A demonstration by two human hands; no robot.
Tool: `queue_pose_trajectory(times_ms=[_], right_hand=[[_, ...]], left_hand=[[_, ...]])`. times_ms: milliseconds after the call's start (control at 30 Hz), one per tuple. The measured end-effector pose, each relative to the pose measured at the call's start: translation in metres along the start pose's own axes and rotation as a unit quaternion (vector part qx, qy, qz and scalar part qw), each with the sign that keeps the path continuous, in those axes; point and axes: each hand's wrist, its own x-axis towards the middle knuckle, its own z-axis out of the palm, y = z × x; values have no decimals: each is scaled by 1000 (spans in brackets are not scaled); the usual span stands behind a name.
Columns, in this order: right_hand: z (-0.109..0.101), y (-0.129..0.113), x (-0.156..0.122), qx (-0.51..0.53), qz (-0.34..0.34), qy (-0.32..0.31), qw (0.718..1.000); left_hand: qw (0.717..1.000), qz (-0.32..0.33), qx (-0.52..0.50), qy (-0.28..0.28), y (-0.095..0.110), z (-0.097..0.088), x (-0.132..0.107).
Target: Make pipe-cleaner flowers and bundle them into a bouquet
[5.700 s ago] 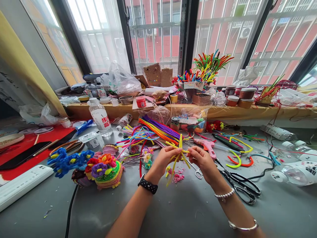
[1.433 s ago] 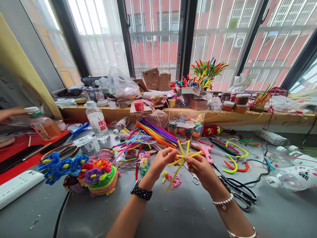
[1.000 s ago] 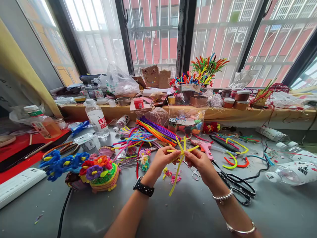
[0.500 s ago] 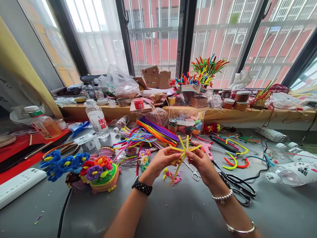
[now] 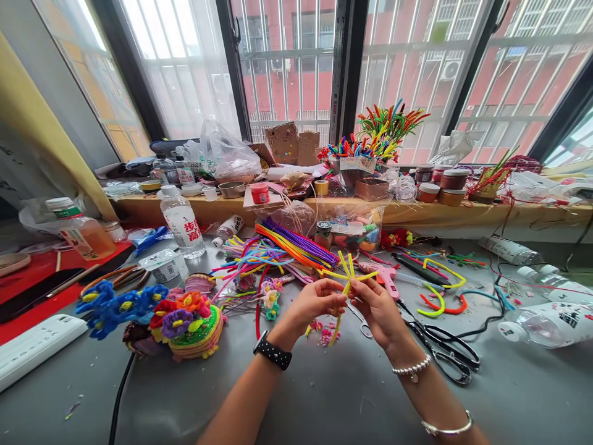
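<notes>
Several yellow pipe cleaners (image 5: 343, 268) cross at one point and fan out like a star, held up above the grey table. My left hand (image 5: 319, 304), with a dark dotted watch band on the wrist, pinches them from the left side of the crossing. From the right, my right hand (image 5: 374, 308) pinches close to the same crossing, its fingertips nearly meeting the left ones. One yellow end hangs down below my fingers. Under the hands lie pink fluffy scraps (image 5: 327, 334) and small silver scissors (image 5: 364, 324), partly hidden by my right hand.
Behind my hands lies a bundle of coloured pipe cleaners (image 5: 299, 247). A pink glue gun (image 5: 386, 279) and black scissors (image 5: 447, 355) are on the right. Fuzzy flower pieces (image 5: 192, 327) stand left, near a water bottle (image 5: 181, 225). Plastic bottles (image 5: 546, 324) lie far right.
My left hand has shifted slightly right, closer to my right hand. The upper yellow ends have spread a little, and the hanging end now points more steeply down.
</notes>
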Motion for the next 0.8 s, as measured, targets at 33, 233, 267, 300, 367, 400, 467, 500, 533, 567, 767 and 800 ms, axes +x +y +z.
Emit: queue_pose_trajectory(times_ms=[33,233,267,300,367,400,467,500,533,567,767,800], right_hand=[[-1,0,0,6,5,-1,1000],[-3,-2,1,-1,34,-19,999],[-3,-3,0,-13,33,-28,999],[-3,-3,0,-26,32,-38,998],[-3,-5,-1,-53,32,-55,997],[-3,-5,-2,-65,31,-60,996],[-3,-6,-2,-83,27,-67,994],[-3,-6,-1,-90,25,-69,993],[-3,-6,-1,-96,23,-72,992],[-4,-6,-1,-102,22,-74,992],[-3,-8,-1,-108,5,-67,992],[-3,-8,-1,-107,2,-63,992]], left_hand=[[1000,-2,1,2,-1,1,0],[996,63,59,2,6,-3,-2],[995,72,71,9,8,-4,-3],[994,75,81,19,10,-4,-4],[993,73,92,34,13,-5,-5],[992,73,95,37,15,-5,-6],[992,74,100,36,15,-5,-7],[991,75,103,33,15,-4,-8],[991,74,105,31,15,-4,-8],[991,71,108,30,15,-3,-8],[984,94,136,67,13,-5,-4],[981,111,138,82,13,-7,-3]])
